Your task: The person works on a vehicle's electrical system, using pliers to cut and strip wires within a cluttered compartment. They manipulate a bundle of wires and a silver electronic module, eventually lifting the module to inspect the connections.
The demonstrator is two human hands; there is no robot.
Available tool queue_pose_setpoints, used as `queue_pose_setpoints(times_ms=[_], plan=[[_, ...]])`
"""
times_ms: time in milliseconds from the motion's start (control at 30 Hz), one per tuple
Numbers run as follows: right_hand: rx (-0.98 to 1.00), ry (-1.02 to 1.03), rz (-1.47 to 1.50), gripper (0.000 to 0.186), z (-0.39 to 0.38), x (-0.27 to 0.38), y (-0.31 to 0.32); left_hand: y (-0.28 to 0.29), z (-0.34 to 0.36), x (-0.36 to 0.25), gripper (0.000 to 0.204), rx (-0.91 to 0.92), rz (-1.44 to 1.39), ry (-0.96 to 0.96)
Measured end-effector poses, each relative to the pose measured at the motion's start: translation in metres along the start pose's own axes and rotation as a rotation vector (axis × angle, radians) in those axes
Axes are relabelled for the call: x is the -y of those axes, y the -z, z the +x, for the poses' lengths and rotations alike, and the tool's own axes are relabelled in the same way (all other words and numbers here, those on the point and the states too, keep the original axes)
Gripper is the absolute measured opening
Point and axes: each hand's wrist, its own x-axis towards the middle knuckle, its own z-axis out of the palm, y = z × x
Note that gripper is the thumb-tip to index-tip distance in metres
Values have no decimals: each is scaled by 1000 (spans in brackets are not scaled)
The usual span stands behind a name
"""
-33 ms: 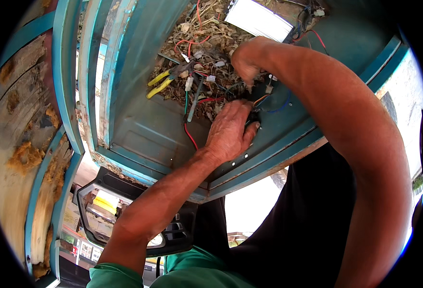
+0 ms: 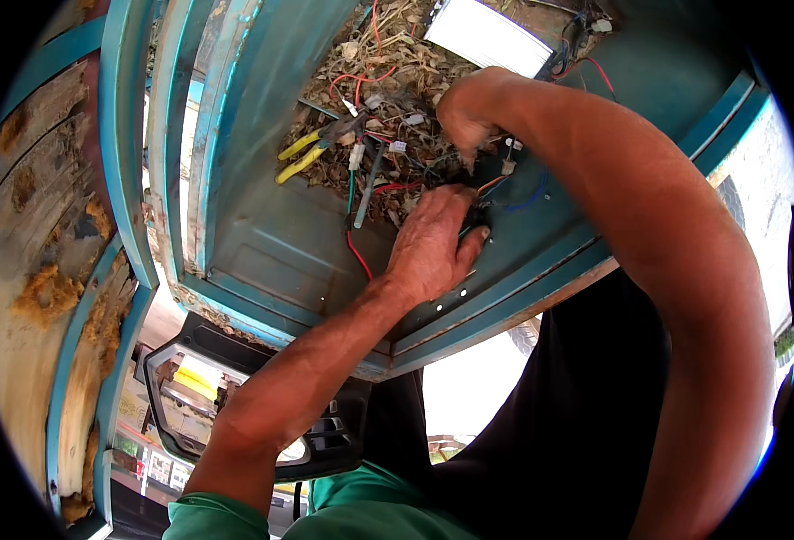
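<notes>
My left hand (image 2: 431, 238) is closed low in the metal compartment, its thumb apart from the curled fingers and a dark piece partly visible between them. What it grips is mostly hidden. Orange and blue wires (image 2: 496, 187) come out beside its fingertips. Just beyond it, my right hand (image 2: 467, 117) bends down with fingers pinched together over the wiring; what they hold, if anything, cannot be made out. To the left lie yellow-handled pliers (image 2: 302, 160), a white connector (image 2: 356, 157) on a green and red wire, and a thin grey rod (image 2: 368, 187).
Dry leaves (image 2: 397, 72) cover much of the compartment floor (image 2: 271, 220). A white flat panel (image 2: 489, 38) lies at the back. Blue metal rails (image 2: 523, 292) edge the near side, and a black plastic frame (image 2: 203, 337) sits below my left forearm. Worn wooden boards (image 2: 46, 207) stand at left.
</notes>
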Motion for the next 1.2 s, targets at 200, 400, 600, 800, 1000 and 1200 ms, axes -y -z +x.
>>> queue_pose_setpoints(times_ms=[200, 400, 600, 800, 1000, 1200], plan=[[78, -19, 615, 28, 25, -39, -5, 3, 17, 19, 46, -103, -459, 378], [53, 119, 834, 25, 22, -48, -8, -9, 40, 27, 54, -250, -786, 600], [84, 103, 904, 26, 24, -48, -7, -8, 60, 39, 46, -168, -765, 633], [120, 116, 738, 39, 29, -46, -4, -23, 22, 26, 46, -341, -195, 320], [158, 121, 394, 53, 44, -41, 2, 49, -22, -23, 36, 269, 15, 351], [96, 131, 379, 54, 31, -31, 6, 128, -9, -38, 23, 732, 284, 620]])
